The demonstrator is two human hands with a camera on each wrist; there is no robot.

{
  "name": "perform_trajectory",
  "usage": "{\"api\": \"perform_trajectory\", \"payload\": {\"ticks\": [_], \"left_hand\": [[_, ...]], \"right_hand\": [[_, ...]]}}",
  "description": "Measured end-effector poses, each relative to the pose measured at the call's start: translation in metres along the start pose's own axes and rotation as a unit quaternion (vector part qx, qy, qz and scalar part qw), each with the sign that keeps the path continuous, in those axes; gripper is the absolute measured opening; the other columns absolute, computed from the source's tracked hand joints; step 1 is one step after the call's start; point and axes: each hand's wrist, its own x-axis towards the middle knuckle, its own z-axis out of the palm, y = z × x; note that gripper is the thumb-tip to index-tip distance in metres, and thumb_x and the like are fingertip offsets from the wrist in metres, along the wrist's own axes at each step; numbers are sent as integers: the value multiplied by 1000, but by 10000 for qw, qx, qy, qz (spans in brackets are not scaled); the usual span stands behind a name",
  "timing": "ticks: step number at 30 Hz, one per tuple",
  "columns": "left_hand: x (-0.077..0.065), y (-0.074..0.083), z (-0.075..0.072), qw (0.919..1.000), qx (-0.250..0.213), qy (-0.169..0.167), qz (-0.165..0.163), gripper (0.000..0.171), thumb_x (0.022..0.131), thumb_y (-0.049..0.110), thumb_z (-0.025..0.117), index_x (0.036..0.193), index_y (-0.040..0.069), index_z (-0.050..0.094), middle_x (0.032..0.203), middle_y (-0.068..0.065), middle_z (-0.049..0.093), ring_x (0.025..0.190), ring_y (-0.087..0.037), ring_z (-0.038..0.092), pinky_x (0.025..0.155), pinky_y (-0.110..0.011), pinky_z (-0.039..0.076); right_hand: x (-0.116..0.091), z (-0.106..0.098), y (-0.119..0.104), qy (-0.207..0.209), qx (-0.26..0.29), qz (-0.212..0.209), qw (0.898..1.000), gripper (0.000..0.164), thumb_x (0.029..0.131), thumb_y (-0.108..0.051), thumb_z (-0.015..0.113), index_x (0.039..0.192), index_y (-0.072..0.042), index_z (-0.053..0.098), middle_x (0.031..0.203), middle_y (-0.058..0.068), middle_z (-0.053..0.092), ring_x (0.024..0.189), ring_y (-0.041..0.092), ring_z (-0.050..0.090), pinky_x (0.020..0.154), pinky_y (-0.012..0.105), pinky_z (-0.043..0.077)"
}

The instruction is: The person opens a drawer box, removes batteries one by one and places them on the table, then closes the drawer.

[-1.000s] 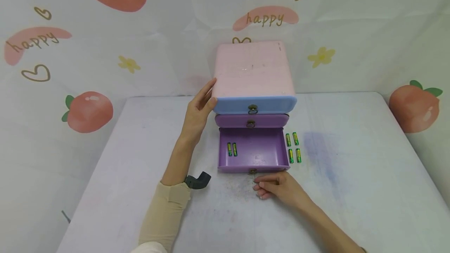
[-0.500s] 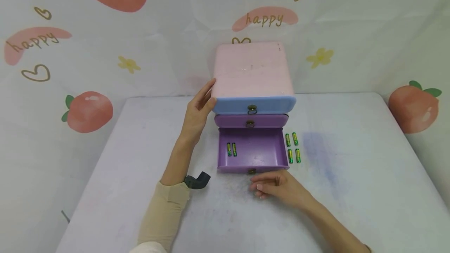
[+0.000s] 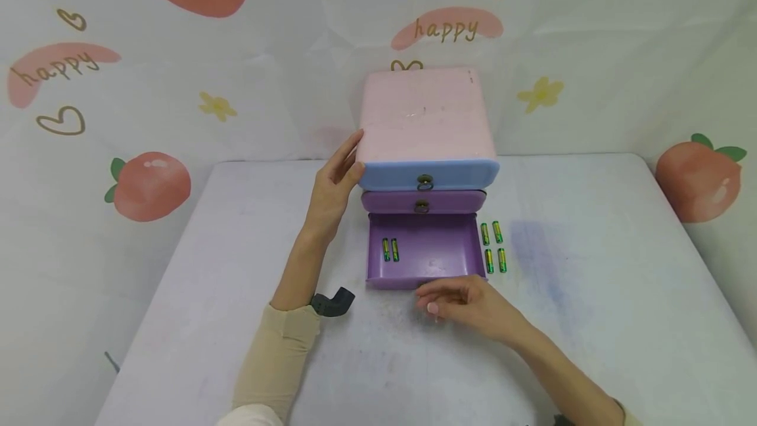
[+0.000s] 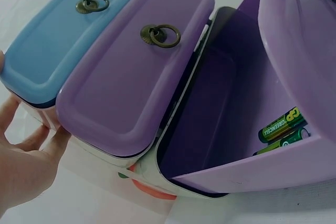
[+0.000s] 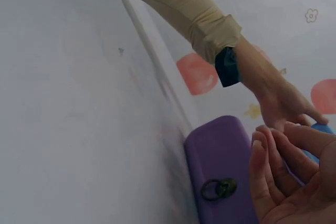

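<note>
My left hand (image 3: 332, 192) rests against the left side of a small cabinet (image 3: 426, 117) with a pink top, its fingers spread and fairly straight. The bottom purple drawer (image 3: 437, 242) is pulled out. Two green batteries (image 4: 283, 127) lie side by side in its left part. In front of that drawer hovers my right hand (image 3: 470, 307), fingers loosely bent and holding nothing visible. From the right wrist view, the drawer's ring pull (image 5: 218, 188) hangs beside the right fingers, apart from them.
Several green batteries (image 3: 493, 247) stand in two rows on the table, right of the drawer. Above it are a closed purple drawer (image 3: 390, 202) and a closed blue drawer (image 3: 390, 176), each with a ring pull. A patterned cloth (image 3: 284, 51) hangs behind.
My right hand has shifted slightly left and closer to the open drawer's front, now covering its ring pull in the head view. The left hand and the batteries have stayed put.
</note>
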Motion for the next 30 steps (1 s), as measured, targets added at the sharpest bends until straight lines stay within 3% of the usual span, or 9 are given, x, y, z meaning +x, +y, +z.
{"api": "perform_trajectory", "payload": {"ticks": [12,23,30], "left_hand": [[1,0,0,10000,65,23,-10,67,93,47,64,152,21,43,157,5,36,144,-18,34,116,-42,31],[0,0,0,10000,76,23,21,67,94,47,64,152,20,43,157,4,37,144,-18,34,117,-41,30],[0,2,2,10000,82,31,-40,64,96,43,62,152,20,42,158,3,36,144,-19,33,116,-41,31]], "right_hand": [[9,-11,-17,-46,119,-378,9992,29,98,-9,62,124,2,65,111,24,69,96,36,68,79,39,58],[26,-17,-25,345,-232,-260,9988,27,97,-14,65,123,-8,69,111,14,72,99,31,69,81,35,58],[39,-17,-24,519,-536,-359,9966,26,95,-14,67,120,-6,70,108,9,73,98,21,69,83,29,56]]}}
